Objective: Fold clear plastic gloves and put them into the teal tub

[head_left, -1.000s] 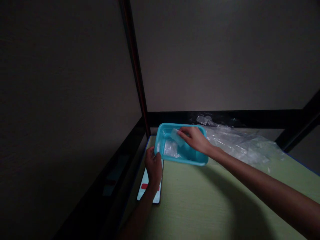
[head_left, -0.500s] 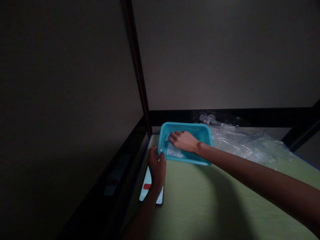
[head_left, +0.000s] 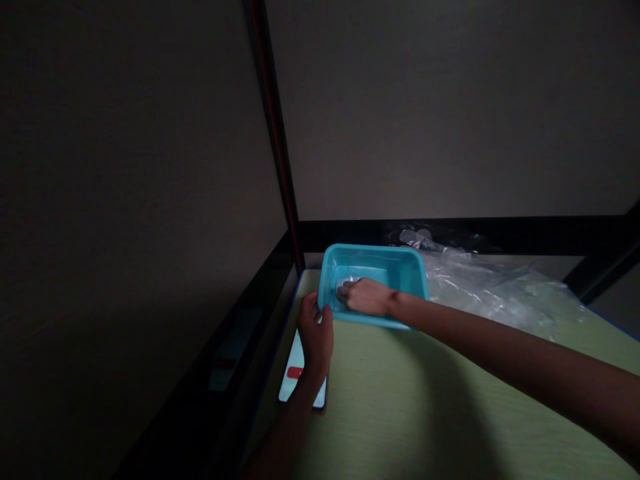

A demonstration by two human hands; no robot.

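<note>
Left hand (head_left: 317, 333) pinches one blue tub's rim (head_left: 373, 249); right hand (head_left: 369, 297), grip unclear, touches clear plastic (head_left: 349, 281) inside, pieces uncountable.

The left hand (head_left: 316, 337) and right hand (head_left: 369, 297) were bare, as were the wrists (head_left: 399, 305). The left forearm (head_left: 293, 413) and right forearm (head_left: 500, 353) were slender, smooth in outline, uncovered as far as they showed, narrowing toward the hands. The fingers (head_left: 345, 291) looked slim; dim light hid the nails' detail.
</note>
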